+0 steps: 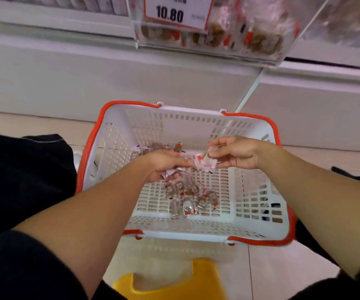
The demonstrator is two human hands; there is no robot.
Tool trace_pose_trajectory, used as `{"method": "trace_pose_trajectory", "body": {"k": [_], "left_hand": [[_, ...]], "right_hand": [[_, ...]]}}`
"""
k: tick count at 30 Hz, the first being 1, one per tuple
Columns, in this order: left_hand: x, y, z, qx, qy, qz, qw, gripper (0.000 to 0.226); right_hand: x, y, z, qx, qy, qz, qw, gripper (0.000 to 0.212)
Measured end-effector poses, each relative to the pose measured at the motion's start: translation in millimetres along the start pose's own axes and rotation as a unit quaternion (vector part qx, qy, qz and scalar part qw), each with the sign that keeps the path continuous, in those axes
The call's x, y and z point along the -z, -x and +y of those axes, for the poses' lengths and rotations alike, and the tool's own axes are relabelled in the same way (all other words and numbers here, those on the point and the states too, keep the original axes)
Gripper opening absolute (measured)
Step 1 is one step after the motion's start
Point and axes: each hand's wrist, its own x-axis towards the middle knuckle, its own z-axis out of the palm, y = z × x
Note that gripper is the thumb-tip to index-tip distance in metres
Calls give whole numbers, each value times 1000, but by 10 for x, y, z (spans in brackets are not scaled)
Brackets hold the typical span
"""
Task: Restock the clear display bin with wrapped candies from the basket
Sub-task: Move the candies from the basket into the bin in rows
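Shop aisle, pale tiled floor (pixel 282 273), with a white shelving base (pixel 109 83) running along the back. A yellow stool (pixel 174 284) shows at the bottom edge, just in front of the basket.

One white basket (pixel 250 213) with orange handles stands on the floor. One clear display bin (pixel 213 40) hangs above and behind it, carrying one price card (pixel 174 11) marked 10.80.

Progress: judged partly done. The bin already holds a layer of wrapped candies across its bottom, though blur prevents a count and its upper part is out of view. The basket is mostly bare mesh. Loose candies (pixel 187 195) lie in a small cluster near the middle of its floor; about nine or ten can be made out there, with a few more at the back behind the left hand. An exact total cannot be given.

Left hand (pixel 163 165): fingers curled down around a bunch of wrapped candies, low inside the basket. Number held cannot be told.

Right hand (pixel 235 154): thumb and fingers pinching a few wrappers, held just beside the left hand, above the basket floor.

Remaining, in my judgement: carry both handfuls up to the bin, then gather the cluster left on the mesh. Likely one or two more trips.
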Motion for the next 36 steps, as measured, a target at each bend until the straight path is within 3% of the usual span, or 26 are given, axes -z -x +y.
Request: {"method": "trace_pose_trajectory", "body": {"k": [3,7,11,14,18,24,29,31,34,36], "left_hand": [[-29,357,456,-60,-50,-47,996,16],[-51,991,1082,-105,-84,-124,983,31],[-225,1609,1524,-156,-156,-84,972,39],[-330,1921,1690,-162,-107,-89,977,23],[-455,2071,1823,-201,3,-145,969,41],[-565,2092,1975,-275,77,-195,938,29],[-488,2111,2072,-317,65,-237,916,43],[-487,2115,2092,-317,69,-241,915,45],[-515,2108,2102,-312,89,-214,921,68],[-519,2120,2106,-315,86,-195,925,73]], "right_hand": [[-111,387,-421,39,86,-30,995,29],[-342,1003,-813,121,122,-33,985,32],[-594,1604,-1082,264,160,-19,951,44],[-689,1938,-1288,364,193,1,911,39],[-700,2041,-1489,433,200,70,876,38],[-776,2047,-1632,499,109,138,848,40],[-804,2116,-1734,486,140,166,847,43],[-822,2104,-1744,476,167,152,850,41],[-843,2048,-1736,479,191,92,851,38],[-837,2065,-1741,454,235,46,858,49]]}}
